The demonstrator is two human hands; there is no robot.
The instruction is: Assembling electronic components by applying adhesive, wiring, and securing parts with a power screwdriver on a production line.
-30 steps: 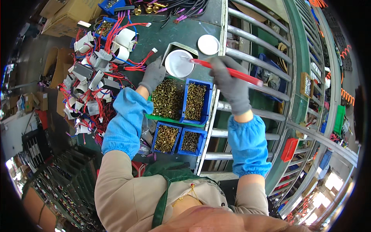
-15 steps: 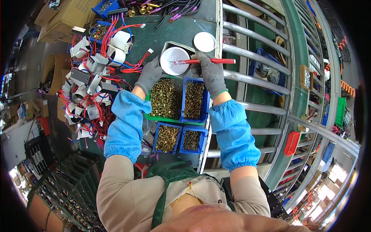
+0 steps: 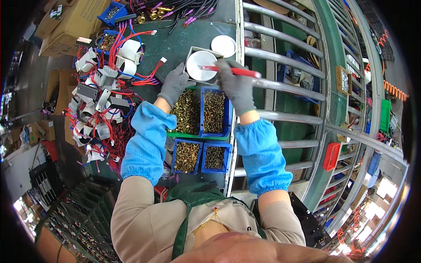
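My right hand [image 3: 237, 87], in a grey glove, is closed around the red handle of a brush [image 3: 246, 72]. The brush reaches left into a round white tub [image 3: 198, 59], and its tip is lost against the white inside. The tub sits in an open square box [image 3: 191, 51] with pale edges. My left hand [image 3: 174, 84], gloved the same way, grips the box's left side, its thumb by the near edge. Just behind the tub, to the right, lies a round white lid [image 3: 223, 45]. Blue bins of brass-coloured screws [image 3: 215, 113] stand right below my hands.
Wired parts with red leads [image 3: 105, 98] are heaped on the left of the green table. At the back lie black cables [image 3: 193, 15] and brass fittings [image 3: 153, 15]. A metal roller conveyor [image 3: 287, 90] runs along the right. A cardboard box [image 3: 72, 28] stands far left.
My right hand has turned the brush, so its handle end now slopes down toward me. The whole view has shifted slightly; my left hand stays at the box.
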